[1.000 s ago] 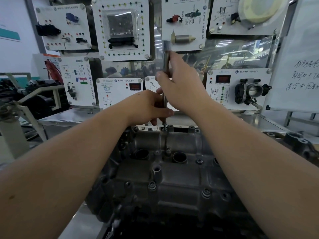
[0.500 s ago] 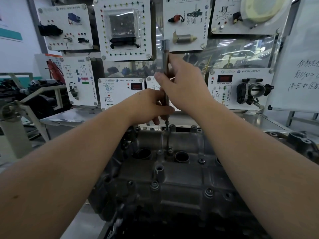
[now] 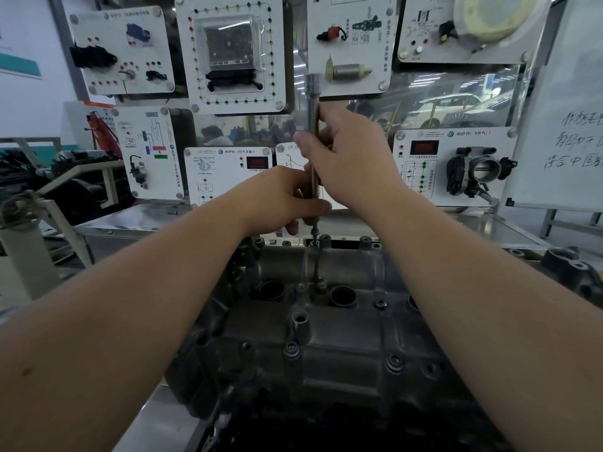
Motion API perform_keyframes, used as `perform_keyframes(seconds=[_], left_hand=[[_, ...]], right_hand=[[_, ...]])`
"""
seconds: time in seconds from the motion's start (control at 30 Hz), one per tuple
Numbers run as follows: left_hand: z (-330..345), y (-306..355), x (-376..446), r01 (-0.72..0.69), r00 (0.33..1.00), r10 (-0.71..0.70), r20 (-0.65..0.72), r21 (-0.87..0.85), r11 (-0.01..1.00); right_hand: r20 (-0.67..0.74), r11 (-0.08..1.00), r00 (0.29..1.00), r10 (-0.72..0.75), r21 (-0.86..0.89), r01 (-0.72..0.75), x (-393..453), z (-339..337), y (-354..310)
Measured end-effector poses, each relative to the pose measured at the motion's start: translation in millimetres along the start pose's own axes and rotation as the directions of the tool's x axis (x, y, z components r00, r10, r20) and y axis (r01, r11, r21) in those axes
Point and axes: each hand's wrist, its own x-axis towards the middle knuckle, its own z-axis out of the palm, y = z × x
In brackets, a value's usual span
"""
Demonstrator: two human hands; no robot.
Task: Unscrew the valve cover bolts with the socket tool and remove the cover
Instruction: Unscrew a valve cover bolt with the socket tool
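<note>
A metal table (image 3: 137,221) with a dull, reflective top runs across behind the work. The dark grey valve cover (image 3: 326,337), still on its engine, sits in front of the table's near edge, though what bears it cannot be seen. At the right, near the table top, lies a dark cast metal part (image 3: 574,272).

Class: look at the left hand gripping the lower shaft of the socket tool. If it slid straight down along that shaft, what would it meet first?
Probably the bolt under the socket tool, at the valve cover's far edge; the left hand sits just above it.
</note>
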Motion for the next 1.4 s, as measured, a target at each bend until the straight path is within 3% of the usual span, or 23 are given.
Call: perform_keyframes(seconds=[0.27, 0.47, 0.7, 0.87, 1.13, 1.4], left_hand=[[0.0, 0.4, -0.3, 0.029, 0.999, -0.029, 0.027, -0.015, 0.999], [-0.3, 0.0, -0.6, 0.025, 1.000, -0.025, 0.006, 0.013, 1.000], [-0.6, -0.4, -0.1, 0.043, 0.999, -0.042, 0.023, -0.018, 0.999], [-0.1, -2.9, 2.0, 0.035, 0.999, -0.036, 0.012, 0.031, 0.999], [0.1, -1.3, 1.2, 0.035, 0.999, -0.035, 0.010, -0.037, 0.999], [-0.2, -0.2, -0.7, 0.017, 1.000, -0.017, 0.009, -0.010, 1.000]], right_hand=[[0.047, 0.998, 0.997, 0.068, -0.009, -0.067, 1.6, 0.4, 0.8], [0.042, 1.000, 0.999, -0.015, -0.013, 0.015, -0.3, 0.3, -1.0], [0.070, 1.000, 0.997, 0.019, -0.014, -0.018, 0.4, 2.3, 2.0], [0.016, 0.998, 0.999, -0.044, -0.036, 0.044, 0.0, 1.6, 0.5], [0.025, 0.997, 0.998, 0.061, -0.040, -0.060, 3.2, 2.0, 1.6], [0.003, 0.999, 1.000, -0.010, -0.045, 0.010, 1.8, 1.1, 0.7]])
